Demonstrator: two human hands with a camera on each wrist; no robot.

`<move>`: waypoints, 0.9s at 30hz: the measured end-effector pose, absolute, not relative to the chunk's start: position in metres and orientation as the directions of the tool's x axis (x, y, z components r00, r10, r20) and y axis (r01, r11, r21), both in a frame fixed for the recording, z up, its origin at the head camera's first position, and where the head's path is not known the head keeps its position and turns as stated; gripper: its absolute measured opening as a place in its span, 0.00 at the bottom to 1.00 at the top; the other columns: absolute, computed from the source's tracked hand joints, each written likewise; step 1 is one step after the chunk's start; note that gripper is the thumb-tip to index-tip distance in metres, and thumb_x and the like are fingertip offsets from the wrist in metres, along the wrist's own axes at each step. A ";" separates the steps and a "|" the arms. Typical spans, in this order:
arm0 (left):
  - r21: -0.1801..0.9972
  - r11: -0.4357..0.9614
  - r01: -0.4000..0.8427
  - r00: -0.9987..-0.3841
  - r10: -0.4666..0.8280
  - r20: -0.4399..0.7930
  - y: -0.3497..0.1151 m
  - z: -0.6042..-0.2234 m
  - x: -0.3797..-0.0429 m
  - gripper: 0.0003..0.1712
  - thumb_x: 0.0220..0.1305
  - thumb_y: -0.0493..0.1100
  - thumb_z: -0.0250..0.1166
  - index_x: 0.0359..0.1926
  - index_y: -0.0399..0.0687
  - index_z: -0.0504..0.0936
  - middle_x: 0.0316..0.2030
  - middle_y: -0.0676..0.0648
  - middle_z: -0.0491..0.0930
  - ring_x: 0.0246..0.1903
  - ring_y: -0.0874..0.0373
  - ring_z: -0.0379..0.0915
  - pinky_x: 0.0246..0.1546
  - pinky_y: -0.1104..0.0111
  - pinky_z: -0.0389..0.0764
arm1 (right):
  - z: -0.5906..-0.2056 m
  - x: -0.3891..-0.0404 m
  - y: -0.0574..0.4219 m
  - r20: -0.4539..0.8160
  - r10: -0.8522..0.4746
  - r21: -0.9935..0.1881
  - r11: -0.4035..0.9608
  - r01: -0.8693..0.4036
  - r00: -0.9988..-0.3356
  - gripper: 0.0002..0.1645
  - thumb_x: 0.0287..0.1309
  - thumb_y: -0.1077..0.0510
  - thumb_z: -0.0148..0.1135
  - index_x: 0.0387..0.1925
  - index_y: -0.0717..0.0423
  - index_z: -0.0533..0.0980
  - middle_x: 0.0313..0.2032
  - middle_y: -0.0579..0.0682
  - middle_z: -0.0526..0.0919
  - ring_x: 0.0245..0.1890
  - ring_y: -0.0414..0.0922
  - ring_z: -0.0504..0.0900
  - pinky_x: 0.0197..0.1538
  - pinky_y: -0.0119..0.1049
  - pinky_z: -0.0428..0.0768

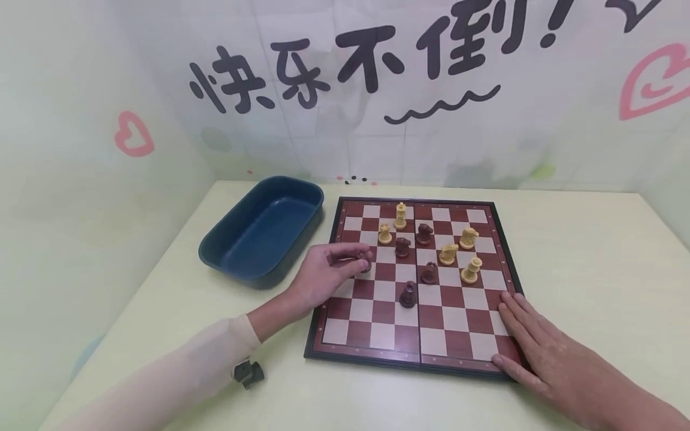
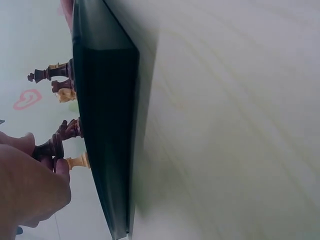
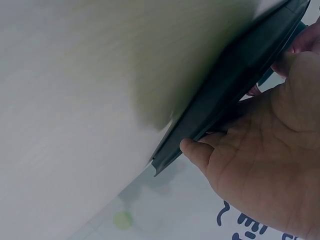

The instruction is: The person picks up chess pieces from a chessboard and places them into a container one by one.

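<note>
Pale worktop point(image 1: 582, 251) supports the chessboard point(image 1: 385, 336) right of centre. Your left hand point(image 1: 322, 272) pinches a dark chess piece point(image 2: 52, 146) over its left squares; your right hand point(image 1: 551, 347), fingers extended, apparently steadies its lower-right corner.

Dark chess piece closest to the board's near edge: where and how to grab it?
Probably pinch the front dark chess piece by its slimmer upper body, coming from above and the near side. It stands upright, its base is wider than the part above, and only bare squares lie between it and the board's near edge. Another dark piece stands behind and to its right.
</note>
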State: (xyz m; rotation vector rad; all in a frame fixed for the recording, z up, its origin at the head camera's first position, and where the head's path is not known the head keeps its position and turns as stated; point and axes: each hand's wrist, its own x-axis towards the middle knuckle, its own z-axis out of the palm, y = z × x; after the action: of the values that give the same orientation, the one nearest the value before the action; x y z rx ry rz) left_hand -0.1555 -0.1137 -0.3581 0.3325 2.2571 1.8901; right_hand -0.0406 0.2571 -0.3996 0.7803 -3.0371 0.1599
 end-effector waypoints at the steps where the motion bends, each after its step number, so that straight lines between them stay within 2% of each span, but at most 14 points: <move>1: 0.982 0.180 0.056 -0.961 0.277 0.005 -0.115 -0.358 -0.156 0.17 0.66 0.32 0.69 0.56 0.36 0.85 0.46 0.44 0.87 0.46 0.54 0.85 0.48 0.63 0.84 | -0.400 -0.041 0.257 0.041 -0.486 -0.093 0.868 -0.488 -0.873 0.51 0.71 0.35 0.56 0.78 0.64 0.52 0.79 0.58 0.47 0.79 0.48 0.37 0.66 0.18 0.26; 4: 0.981 0.187 0.046 -0.966 0.257 -0.003 -0.118 -0.355 -0.156 0.17 0.65 0.33 0.70 0.55 0.38 0.85 0.45 0.45 0.87 0.46 0.55 0.84 0.49 0.64 0.83 | -0.399 -0.041 0.256 0.062 -0.490 -0.093 0.865 -0.494 -0.870 0.51 0.71 0.35 0.56 0.78 0.63 0.52 0.79 0.57 0.47 0.79 0.48 0.38 0.67 0.19 0.27; 12: 0.983 0.164 0.081 -0.967 0.250 0.038 -0.126 -0.352 -0.160 0.18 0.66 0.32 0.69 0.57 0.34 0.83 0.48 0.39 0.86 0.48 0.54 0.83 0.51 0.67 0.82 | -0.401 -0.040 0.256 -0.009 -0.460 -0.112 0.883 -0.456 -0.888 0.52 0.72 0.33 0.52 0.79 0.63 0.50 0.79 0.57 0.45 0.79 0.48 0.37 0.64 0.16 0.25; 18: 0.989 0.103 0.102 -0.973 0.218 0.078 -0.142 -0.348 -0.161 0.19 0.67 0.29 0.67 0.58 0.32 0.82 0.49 0.37 0.85 0.49 0.49 0.84 0.52 0.65 0.81 | -0.408 -0.035 0.256 -0.012 -0.451 -0.119 0.887 -0.447 -0.892 0.51 0.71 0.33 0.55 0.78 0.64 0.54 0.78 0.61 0.51 0.78 0.52 0.46 0.63 0.16 0.25; 23: 0.990 0.081 0.117 -0.980 0.170 0.102 -0.156 -0.341 -0.165 0.19 0.68 0.28 0.66 0.59 0.30 0.81 0.50 0.32 0.83 0.47 0.49 0.84 0.54 0.66 0.79 | -0.408 -0.035 0.257 0.029 -0.473 -0.091 0.876 -0.473 -0.881 0.51 0.71 0.34 0.55 0.78 0.64 0.54 0.77 0.61 0.52 0.78 0.45 0.37 0.66 0.18 0.26; 27: 0.983 0.101 0.152 -0.980 0.145 0.136 -0.165 -0.334 -0.172 0.18 0.68 0.29 0.66 0.58 0.31 0.81 0.49 0.35 0.84 0.44 0.53 0.85 0.55 0.66 0.79 | -0.406 -0.038 0.257 0.062 -0.481 -0.082 0.870 -0.485 -0.874 0.51 0.71 0.35 0.56 0.77 0.65 0.55 0.77 0.61 0.53 0.78 0.44 0.35 0.67 0.19 0.26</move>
State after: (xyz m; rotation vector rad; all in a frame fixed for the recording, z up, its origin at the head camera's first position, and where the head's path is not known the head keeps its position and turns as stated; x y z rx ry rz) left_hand -0.1721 -0.1648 -0.3345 0.3145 2.3347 2.0863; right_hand -0.0377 0.2571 -0.4055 0.7755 -2.9995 0.1480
